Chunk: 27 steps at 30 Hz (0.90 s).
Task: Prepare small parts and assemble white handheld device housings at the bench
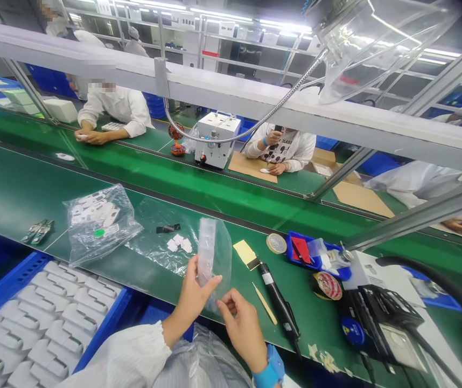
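My left hand point(193, 295) is closed on a clear plastic bag point(223, 248) with a stack of whitish translucent strips point(207, 245) inside. Its thumb lies across the lower end of the stack. Close by on the right, my right hand point(239, 318) has its thumb and index finger pinched at the bag's lower edge. Small white pieces point(180, 243) and a dark strip point(168, 228) lie on another clear bag to the left. Further left sits a bag of white parts point(97, 215).
Right of my hands are a wooden stick point(265, 303), a black electric screwdriver point(278, 299), yellow notes point(245, 253), tape point(276, 243) and a blue tray point(315, 258). A blue crate point(105, 331) holds white housings at lower left. Metal frame bars cross above; people sit opposite.
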Each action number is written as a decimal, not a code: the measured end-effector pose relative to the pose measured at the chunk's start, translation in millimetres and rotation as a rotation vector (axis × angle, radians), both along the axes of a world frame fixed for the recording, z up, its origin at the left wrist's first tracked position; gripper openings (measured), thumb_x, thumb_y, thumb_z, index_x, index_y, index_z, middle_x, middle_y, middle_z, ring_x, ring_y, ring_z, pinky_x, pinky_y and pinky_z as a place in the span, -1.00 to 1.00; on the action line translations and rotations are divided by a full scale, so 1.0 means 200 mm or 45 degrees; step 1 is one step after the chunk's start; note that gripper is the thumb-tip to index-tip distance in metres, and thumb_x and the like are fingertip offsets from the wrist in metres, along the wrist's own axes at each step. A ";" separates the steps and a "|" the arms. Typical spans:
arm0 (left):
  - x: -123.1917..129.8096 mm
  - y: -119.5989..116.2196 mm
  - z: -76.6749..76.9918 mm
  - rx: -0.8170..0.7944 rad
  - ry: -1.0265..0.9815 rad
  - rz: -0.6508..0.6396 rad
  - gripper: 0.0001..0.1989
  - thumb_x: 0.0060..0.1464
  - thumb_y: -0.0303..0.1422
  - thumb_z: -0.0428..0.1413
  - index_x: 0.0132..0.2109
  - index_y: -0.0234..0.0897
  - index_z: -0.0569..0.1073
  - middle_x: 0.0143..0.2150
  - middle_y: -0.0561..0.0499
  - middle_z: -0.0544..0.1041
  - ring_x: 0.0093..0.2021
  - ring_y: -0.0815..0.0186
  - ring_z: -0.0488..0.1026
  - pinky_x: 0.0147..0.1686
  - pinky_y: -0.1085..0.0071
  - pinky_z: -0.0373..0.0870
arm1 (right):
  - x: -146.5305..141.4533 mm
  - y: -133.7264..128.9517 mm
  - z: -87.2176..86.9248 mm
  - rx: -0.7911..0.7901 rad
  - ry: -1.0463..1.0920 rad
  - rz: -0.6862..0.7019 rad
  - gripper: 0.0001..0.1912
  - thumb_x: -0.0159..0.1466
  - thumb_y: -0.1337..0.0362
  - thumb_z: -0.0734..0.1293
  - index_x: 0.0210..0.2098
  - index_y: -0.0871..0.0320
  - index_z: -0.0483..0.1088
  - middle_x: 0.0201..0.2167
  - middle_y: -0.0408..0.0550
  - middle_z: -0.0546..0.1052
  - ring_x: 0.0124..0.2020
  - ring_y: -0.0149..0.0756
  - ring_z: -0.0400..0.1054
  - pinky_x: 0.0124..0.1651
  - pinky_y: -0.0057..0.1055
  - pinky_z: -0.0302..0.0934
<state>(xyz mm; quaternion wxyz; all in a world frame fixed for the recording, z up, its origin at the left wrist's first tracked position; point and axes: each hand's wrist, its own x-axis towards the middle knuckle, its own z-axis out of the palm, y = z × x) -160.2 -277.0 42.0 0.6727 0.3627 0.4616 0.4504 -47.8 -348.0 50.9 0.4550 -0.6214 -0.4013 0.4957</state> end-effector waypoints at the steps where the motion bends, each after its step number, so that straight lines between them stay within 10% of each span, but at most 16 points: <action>1: 0.00 0.01 -0.01 -0.012 0.000 -0.001 -0.42 -0.19 -0.41 0.26 0.00 -0.12 0.22 -0.07 0.06 0.39 -0.06 0.32 0.31 -0.08 0.48 0.19 | 0.01 0.00 0.01 -0.001 0.016 0.015 -0.73 0.10 0.09 0.35 -0.57 0.11 0.27 -0.57 -0.16 0.34 -0.51 -0.35 0.17 -0.40 -0.41 0.07; 11: -0.18 0.08 0.02 -0.339 -0.147 -0.452 -0.58 -0.19 -0.46 0.01 -0.08 -0.37 0.38 -0.33 -0.08 0.48 -0.35 0.19 0.45 -0.33 0.26 0.35 | 0.25 0.03 0.04 -0.053 0.061 0.049 -0.69 0.10 0.07 0.30 -0.56 0.11 0.15 -0.59 -0.15 0.36 -0.51 -0.29 0.29 -0.39 -0.31 0.22; 17: -0.09 -0.03 -0.02 -0.081 0.127 -0.379 -0.72 -0.13 -0.45 0.11 -0.17 -0.28 0.40 -0.38 0.07 0.42 -0.42 0.33 0.33 -0.35 0.40 0.22 | 0.12 0.15 0.06 0.197 -0.350 -0.133 -0.38 0.04 0.13 0.39 0.05 0.08 0.16 -0.05 0.03 0.34 -0.07 -0.16 0.23 -0.03 -0.19 0.14; 27: -0.10 -0.08 0.02 0.302 0.442 -0.279 -0.63 -0.01 -0.28 0.10 -0.01 -0.20 0.36 -0.10 -0.07 0.43 -0.10 0.14 0.32 -0.08 0.33 0.16 | 0.01 0.30 0.08 0.447 -0.669 -0.248 -0.68 0.20 0.07 0.23 -0.16 0.14 0.30 -0.30 0.00 0.42 -0.29 -0.22 0.29 -0.20 -0.28 0.18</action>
